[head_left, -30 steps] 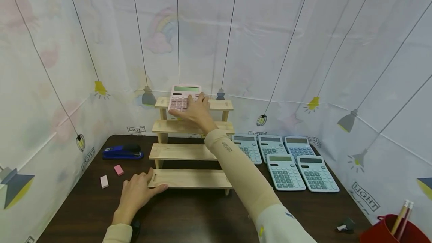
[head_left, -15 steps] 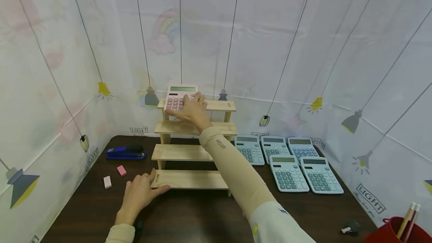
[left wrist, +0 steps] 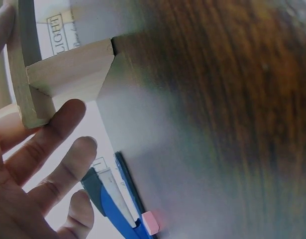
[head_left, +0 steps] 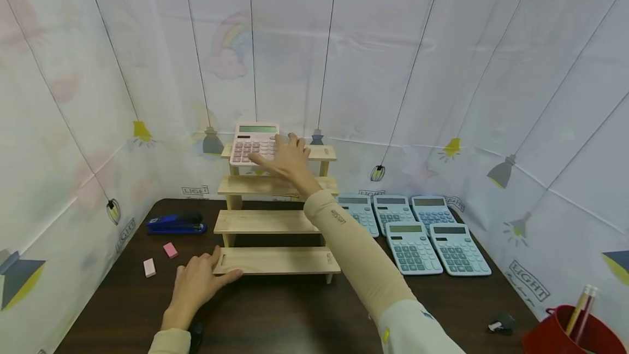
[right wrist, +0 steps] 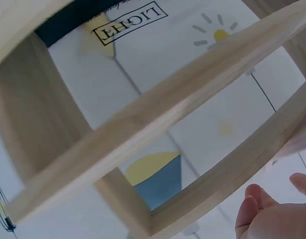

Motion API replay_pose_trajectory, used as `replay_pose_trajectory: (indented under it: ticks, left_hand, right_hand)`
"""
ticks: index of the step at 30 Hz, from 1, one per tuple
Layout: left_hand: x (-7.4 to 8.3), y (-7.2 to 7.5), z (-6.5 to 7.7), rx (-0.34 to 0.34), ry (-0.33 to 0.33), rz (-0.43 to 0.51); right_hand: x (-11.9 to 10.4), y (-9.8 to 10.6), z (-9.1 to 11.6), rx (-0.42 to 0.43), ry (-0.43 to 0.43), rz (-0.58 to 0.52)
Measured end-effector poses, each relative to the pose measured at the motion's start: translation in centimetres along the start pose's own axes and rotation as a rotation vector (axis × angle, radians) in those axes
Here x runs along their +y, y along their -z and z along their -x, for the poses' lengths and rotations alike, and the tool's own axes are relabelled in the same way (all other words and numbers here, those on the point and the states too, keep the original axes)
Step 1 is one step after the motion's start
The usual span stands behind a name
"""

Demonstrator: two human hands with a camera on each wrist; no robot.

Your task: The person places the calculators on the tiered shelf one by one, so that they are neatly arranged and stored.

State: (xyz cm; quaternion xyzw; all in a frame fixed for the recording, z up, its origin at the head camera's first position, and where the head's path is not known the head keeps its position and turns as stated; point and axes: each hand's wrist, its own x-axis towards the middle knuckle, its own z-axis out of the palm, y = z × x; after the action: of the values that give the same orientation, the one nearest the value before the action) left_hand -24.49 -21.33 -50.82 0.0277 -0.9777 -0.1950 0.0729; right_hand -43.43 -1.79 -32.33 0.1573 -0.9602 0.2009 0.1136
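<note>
A pink calculator (head_left: 255, 143) leans back on the left part of the top tier of a four-step wooden display stand (head_left: 277, 260). My right hand (head_left: 287, 160) is spread at its right side, with the thumb over its lower right corner; whether the thumb touches it I cannot tell. In the right wrist view, the fingers (right wrist: 252, 199) are below the wooden boards, holding nothing visible. My left hand (head_left: 194, 287) holds the left end of the bottom tier (left wrist: 36, 112) between thumb and forefinger. Its other fingers (left wrist: 68, 169) extend loosely beside the stand.
Several light blue calculators (head_left: 415, 253) lie right of the stand. A blue stapler (head_left: 177, 224), a pink eraser (head_left: 170, 250) and a whitish eraser (head_left: 149, 267) are at left. Front right are a small dark object (head_left: 502, 323) and a red bucket (head_left: 550, 335) with pencils (head_left: 581, 313).
The pink calculator has shifted slightly left along the top tier. My right hand has spread its fingers and drawn off to the calculator's right side. The left hand stays at the bottom tier.
</note>
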Motion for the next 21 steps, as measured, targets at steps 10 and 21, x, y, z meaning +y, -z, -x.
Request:
replay_pose_trajectory:
  ticks: [10, 21]
  left_hand:
    - [0.0, 0.3, 0.3, -0.016, 0.004, -0.006]
    - [0.1, 0.0, 0.0, -0.021, -0.013, -0.020]
  right_hand:
    - [5.5, 1.1, 4.9, 0.117, 0.011, -0.124]
    - [14.2, 1.5, 11.9, 0.194, -0.046, -0.196]
